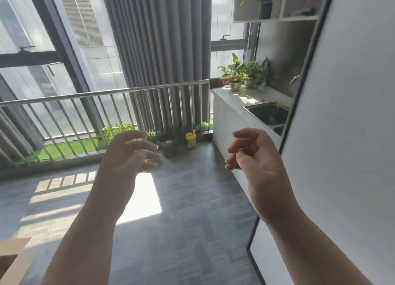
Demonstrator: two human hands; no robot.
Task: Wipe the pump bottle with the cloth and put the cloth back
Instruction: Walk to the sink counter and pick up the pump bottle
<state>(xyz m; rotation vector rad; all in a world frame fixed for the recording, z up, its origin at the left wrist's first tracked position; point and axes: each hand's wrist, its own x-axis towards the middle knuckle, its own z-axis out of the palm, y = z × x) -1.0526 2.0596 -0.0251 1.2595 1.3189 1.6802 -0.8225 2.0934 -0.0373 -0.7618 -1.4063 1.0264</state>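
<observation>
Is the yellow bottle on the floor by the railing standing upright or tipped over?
Upright. The yellow bottle stands on its base on the floor, with its spray top pointing up, beside a dark pot. Neither hand touches it.

Head-height view, forward and downward

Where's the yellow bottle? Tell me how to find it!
Find the metal railing along the big window, then follow it right to where it meets the white sink counter. The yellow bottle stands on the floor there, beside a dark plant pot; it is the only bright yellow thing.
</observation>
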